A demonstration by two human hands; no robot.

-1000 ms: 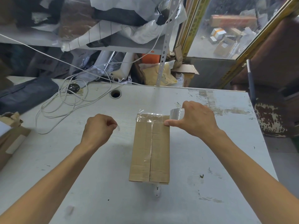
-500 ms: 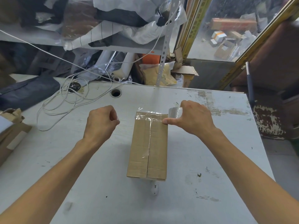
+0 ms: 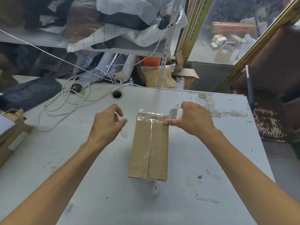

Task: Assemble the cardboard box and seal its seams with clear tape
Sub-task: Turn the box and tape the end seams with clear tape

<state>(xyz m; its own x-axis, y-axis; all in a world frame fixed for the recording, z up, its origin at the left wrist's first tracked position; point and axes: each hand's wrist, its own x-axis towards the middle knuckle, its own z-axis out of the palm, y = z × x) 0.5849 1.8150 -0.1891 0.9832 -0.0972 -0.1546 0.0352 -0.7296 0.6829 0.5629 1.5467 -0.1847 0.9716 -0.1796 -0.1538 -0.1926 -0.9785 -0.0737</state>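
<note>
Now: left hand (image 3: 106, 123), a moment ago fisted, spread and empty beside brown cardboard box (image 3: 148, 148). Right hand (image 3: 193, 120) grips clear tape roll (image 3: 175, 113), thumb pinning far-edge strip; tear-off looks imminent.

Scuffed white table (image 3: 211, 184); cluttered shelf (image 3: 113, 49) behind; glass pane (image 3: 227, 30) right.

Matt cardboard box (image 3: 148, 148), glossy clear tape (image 3: 151, 117).

closed brown cardboard box (image 3: 150, 146) lies flat on the table, clear tape (image 3: 151, 118) crossing its far edge.
</note>
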